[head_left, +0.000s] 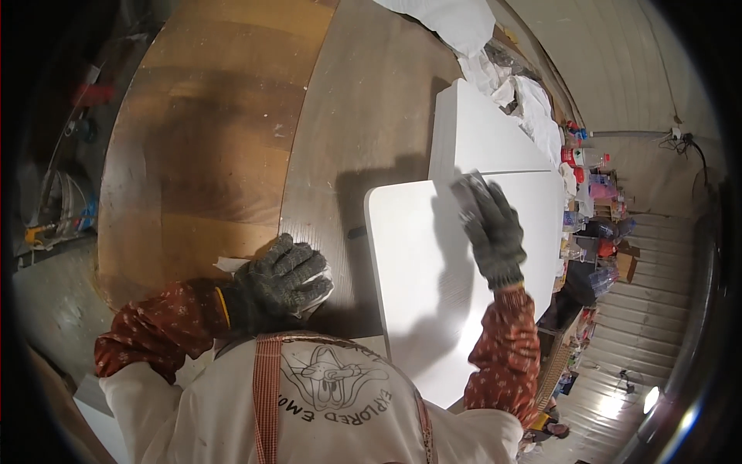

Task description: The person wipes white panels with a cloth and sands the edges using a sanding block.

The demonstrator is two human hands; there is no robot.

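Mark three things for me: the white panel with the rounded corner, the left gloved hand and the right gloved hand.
White panel [413, 267]: head view, on its bare flat face.
Left gloved hand [280, 280]: head view, on the back of the hand.
Right gloved hand [495, 238]: head view, on the back of the hand.

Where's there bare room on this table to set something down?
The brown boards beyond the left hand look bare, as does the upper grey strip between them and the white panels. It's crowded past the panels' right, with bottles, and upper right, with white sheeting.
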